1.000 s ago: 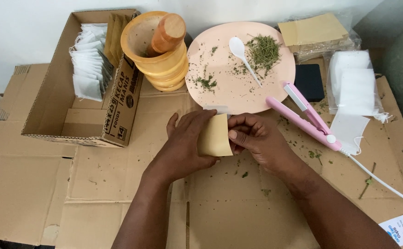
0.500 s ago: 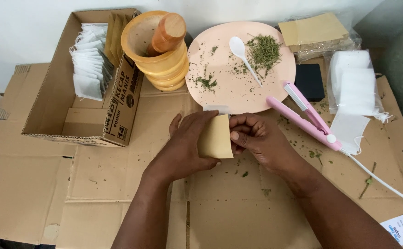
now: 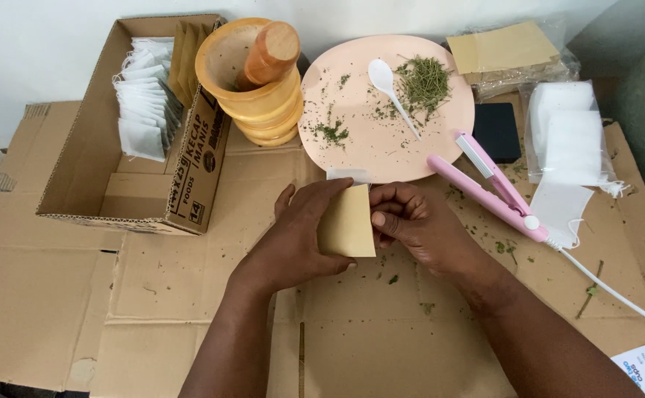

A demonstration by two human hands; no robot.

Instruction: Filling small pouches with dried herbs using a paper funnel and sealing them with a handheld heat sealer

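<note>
Tan paper sachet (image 3: 347,221) pinched between both hands, above flattened cardboard (image 3: 190,295) | left hand (image 3: 297,232) fingers wrapped on its left edge | right hand (image 3: 418,221) fingers pinching right edge | pink plate (image 3: 381,144) with dried herbs just behind | pink sealer (image 3: 488,184) right

I see one small tan paper pouch (image 3: 346,222), flat, upright with a white strip at its top edge, pinched between both hands just above the cardboard sheet (image 3: 381,324), near its middle toward the far edge.
</note>
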